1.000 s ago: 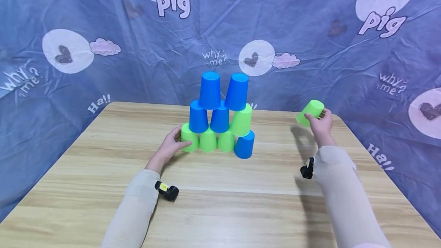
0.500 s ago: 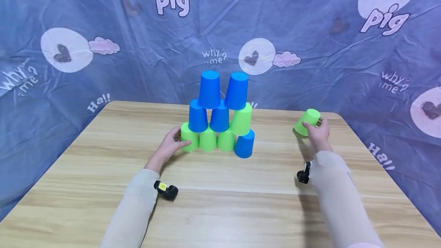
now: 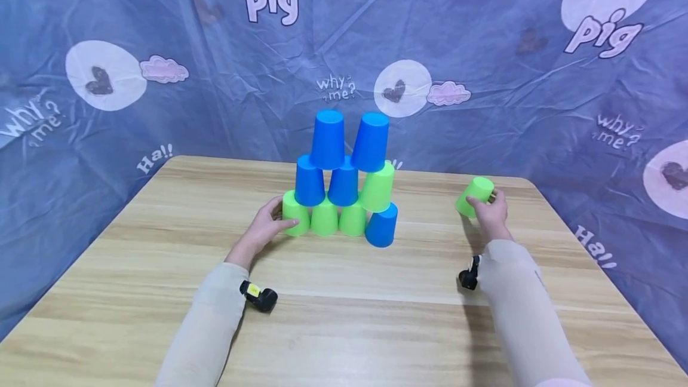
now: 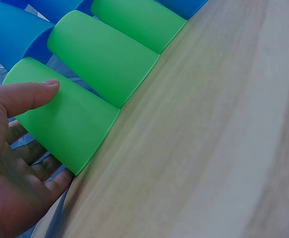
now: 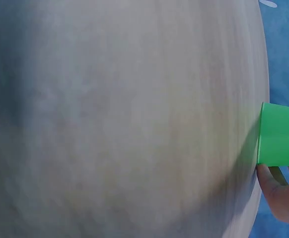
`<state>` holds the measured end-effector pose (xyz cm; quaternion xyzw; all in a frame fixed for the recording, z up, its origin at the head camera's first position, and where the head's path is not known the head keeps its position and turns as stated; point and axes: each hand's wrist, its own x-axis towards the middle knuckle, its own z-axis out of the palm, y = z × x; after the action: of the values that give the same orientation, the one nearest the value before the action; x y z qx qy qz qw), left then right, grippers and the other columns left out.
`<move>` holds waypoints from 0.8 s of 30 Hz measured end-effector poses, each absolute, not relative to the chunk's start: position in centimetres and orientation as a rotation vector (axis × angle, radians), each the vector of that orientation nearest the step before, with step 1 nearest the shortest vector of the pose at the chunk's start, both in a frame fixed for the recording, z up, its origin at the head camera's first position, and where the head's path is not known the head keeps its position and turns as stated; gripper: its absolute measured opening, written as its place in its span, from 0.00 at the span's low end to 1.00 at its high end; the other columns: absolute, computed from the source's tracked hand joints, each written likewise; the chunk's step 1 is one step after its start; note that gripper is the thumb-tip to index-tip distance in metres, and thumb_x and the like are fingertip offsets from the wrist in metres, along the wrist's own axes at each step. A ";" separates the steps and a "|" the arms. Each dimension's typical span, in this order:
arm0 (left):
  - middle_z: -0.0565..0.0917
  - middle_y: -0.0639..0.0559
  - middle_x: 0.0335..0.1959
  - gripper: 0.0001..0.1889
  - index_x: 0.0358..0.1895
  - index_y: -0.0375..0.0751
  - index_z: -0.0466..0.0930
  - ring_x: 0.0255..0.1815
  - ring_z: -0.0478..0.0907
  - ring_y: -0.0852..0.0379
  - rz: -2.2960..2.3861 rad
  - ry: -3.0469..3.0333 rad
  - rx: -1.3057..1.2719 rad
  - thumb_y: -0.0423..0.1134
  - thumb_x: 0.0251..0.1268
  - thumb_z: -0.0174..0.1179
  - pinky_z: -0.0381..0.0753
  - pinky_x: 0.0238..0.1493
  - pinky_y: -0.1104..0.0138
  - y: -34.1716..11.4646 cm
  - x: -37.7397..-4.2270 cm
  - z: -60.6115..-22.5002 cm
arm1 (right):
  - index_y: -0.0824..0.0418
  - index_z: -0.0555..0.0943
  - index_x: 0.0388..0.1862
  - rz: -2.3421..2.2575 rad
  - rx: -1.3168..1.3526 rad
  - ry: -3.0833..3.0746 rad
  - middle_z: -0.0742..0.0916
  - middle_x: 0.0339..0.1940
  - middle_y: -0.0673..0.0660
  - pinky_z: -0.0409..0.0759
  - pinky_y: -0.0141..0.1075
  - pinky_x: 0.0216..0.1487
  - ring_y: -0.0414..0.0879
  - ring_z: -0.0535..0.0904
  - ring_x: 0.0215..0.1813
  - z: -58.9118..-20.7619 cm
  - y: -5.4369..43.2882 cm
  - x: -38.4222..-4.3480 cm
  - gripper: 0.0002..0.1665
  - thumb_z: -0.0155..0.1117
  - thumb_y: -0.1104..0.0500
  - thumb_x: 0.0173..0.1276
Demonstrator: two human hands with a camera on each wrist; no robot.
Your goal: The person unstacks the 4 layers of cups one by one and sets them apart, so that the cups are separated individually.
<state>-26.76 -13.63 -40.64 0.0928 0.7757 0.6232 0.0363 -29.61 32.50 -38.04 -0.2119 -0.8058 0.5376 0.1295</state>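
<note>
A stack of upside-down plastic cups stands on the table. My left hand [image 3: 263,227] holds the leftmost green cup [image 3: 296,211] of the bottom row, thumb across its front and fingers along its far left side. Two green cups and a blue cup [image 3: 381,226] continue that row. Above sit two blue cups and a green cup [image 3: 378,187]; two blue cups [image 3: 328,139] form the top level. Far to the right, my right hand [image 3: 493,214] grips another green cup [image 3: 474,197] by its side, the cup slightly tilted close over the table.
The wooden table [image 3: 344,327] has its back edge just behind the cups. A blue-grey printed cloth [image 3: 258,118] hangs behind and at both sides. Each wrist carries a small black camera [image 3: 260,297].
My right hand has lowered the green cup toward the table and moved slightly left and nearer. The left hand and the stack have stayed in place.
</note>
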 end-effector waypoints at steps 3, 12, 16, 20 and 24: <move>0.64 0.43 0.58 0.33 0.61 0.39 0.57 0.58 0.60 0.47 1.914 2.384 0.288 0.34 0.50 0.60 0.56 0.59 0.56 -13.6 -26.8 -40.6 | 0.61 0.45 0.66 1.590 -0.646 -2.338 0.56 0.65 0.62 0.52 0.43 0.62 0.56 0.50 0.64 -38.1 32.5 -29.5 0.43 0.57 0.57 0.59; 0.64 0.42 0.58 0.33 0.61 0.38 0.57 0.58 0.60 0.47 1.927 2.373 0.296 0.33 0.50 0.60 0.57 0.58 0.56 -13.4 -26.6 -40.8 | 0.63 0.43 0.66 1.621 -0.587 -2.357 0.58 0.63 0.68 0.56 0.45 0.60 0.59 0.54 0.62 -38.6 32.8 -29.1 0.42 0.54 0.60 0.60; 0.63 0.41 0.58 0.33 0.61 0.37 0.57 0.58 0.60 0.46 1.944 2.357 0.294 0.32 0.50 0.60 0.57 0.58 0.56 -13.5 -26.4 -41.0 | 0.63 0.42 0.66 1.654 -0.572 -2.348 0.58 0.63 0.69 0.56 0.45 0.60 0.60 0.54 0.62 -38.9 32.7 -29.1 0.43 0.55 0.60 0.59; 0.63 0.40 0.58 0.33 0.61 0.36 0.56 0.58 0.59 0.45 1.956 2.349 0.293 0.31 0.50 0.60 0.56 0.59 0.55 -13.6 -26.5 -40.9 | 0.63 0.40 0.66 1.675 -0.576 -2.330 0.58 0.63 0.68 0.55 0.45 0.61 0.59 0.54 0.62 -39.0 32.5 -29.1 0.46 0.57 0.59 0.58; 0.63 0.40 0.59 0.33 0.61 0.36 0.57 0.58 0.59 0.45 1.959 2.339 0.279 0.31 0.50 0.60 0.56 0.59 0.56 -13.6 -26.4 -40.4 | 0.63 0.40 0.66 1.660 -0.569 -2.316 0.58 0.62 0.69 0.57 0.44 0.60 0.58 0.55 0.61 -38.9 32.6 -29.3 0.48 0.58 0.55 0.58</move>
<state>-26.43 -13.57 -40.38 0.0912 0.7629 0.6388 0.0390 -29.27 32.58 -38.90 -0.1943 -0.7915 0.5674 0.1176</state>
